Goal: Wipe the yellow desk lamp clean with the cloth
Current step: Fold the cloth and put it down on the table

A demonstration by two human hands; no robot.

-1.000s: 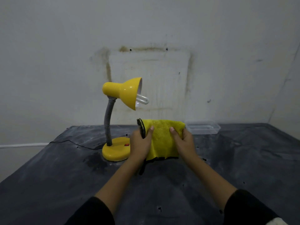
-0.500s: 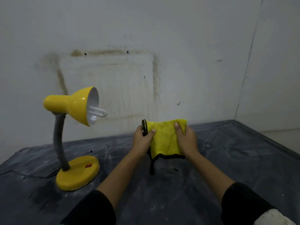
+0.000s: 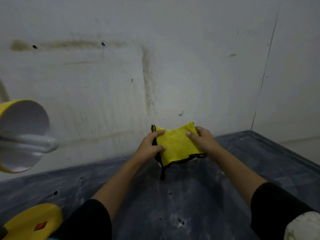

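At the far left edge of the view sits the yellow desk lamp (image 3: 20,135), cut off by the frame: its shade opens toward the cloth, showing a pale inside with a white looped bulb (image 3: 34,143) sticking out of it. Below the shade, at the bottom left corner, the lamp's round yellow base (image 3: 32,222) rests on the dark table (image 3: 173,213), with a small red switch (image 3: 40,226) on its top. The neck between shade and base is out of view.

Right of the lamp, well apart from it, a black sleeve and bare forearm lead up to the left hand (image 3: 149,146). Its fingers are closed on the left edge of the yellow cloth (image 3: 176,144), thumb lying across the front face and the other fingers curled behind.

The cloth hangs spread between the two hands, raised above the table and just in front of the stained white wall (image 3: 103,84). It has a dark trim along its lower edge, and a dark corner dangles below, nearer the left hand; whether that tip touches the table cannot be told.

Right of the cloth, the right hand (image 3: 202,139) pinches its upper right corner, thumb on the front, fingers wrapped behind. Neither hand touches the lamp. Its forearm runs down to a black sleeve at the lower right.
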